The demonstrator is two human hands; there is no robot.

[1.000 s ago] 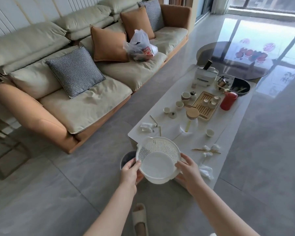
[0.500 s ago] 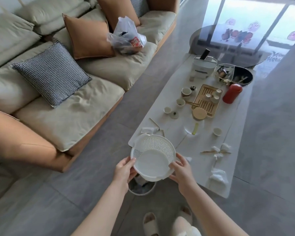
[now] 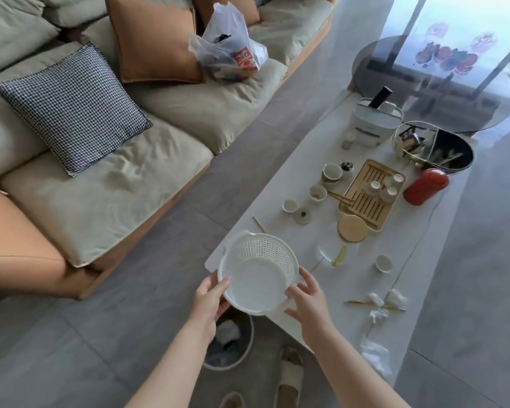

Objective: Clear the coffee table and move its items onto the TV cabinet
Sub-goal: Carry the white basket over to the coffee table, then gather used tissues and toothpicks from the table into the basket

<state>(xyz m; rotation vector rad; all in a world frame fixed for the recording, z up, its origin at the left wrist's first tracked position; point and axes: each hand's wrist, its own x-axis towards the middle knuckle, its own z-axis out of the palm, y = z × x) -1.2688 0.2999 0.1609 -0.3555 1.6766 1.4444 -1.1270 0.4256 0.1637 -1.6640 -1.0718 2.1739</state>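
I hold an empty white perforated plastic basket [image 3: 258,272] over the near corner of the white coffee table [image 3: 292,169]. My left hand [image 3: 209,298] grips its left rim and my right hand [image 3: 306,301] grips its right rim. On the table lie several small tea cups [image 3: 318,192], a bamboo tea tray [image 3: 362,201] with cups on it, a round wooden lid [image 3: 352,228], a red bottle [image 3: 426,187] on its side, a white appliance [image 3: 374,122], a dark oval bowl [image 3: 451,148], thin sticks and crumpled tissues [image 3: 379,304].
A beige and orange sofa [image 3: 106,187] with cushions and a plastic bag [image 3: 230,51] runs along the left. A waste bin [image 3: 230,346] stands on the grey floor below the basket, beside my slippered feet [image 3: 289,375]. A round dark glass table [image 3: 409,83] is at the far end.
I have stepped closer to the table and the view has tilted down. The basket, still in both hands, now hangs over the table's near corner.
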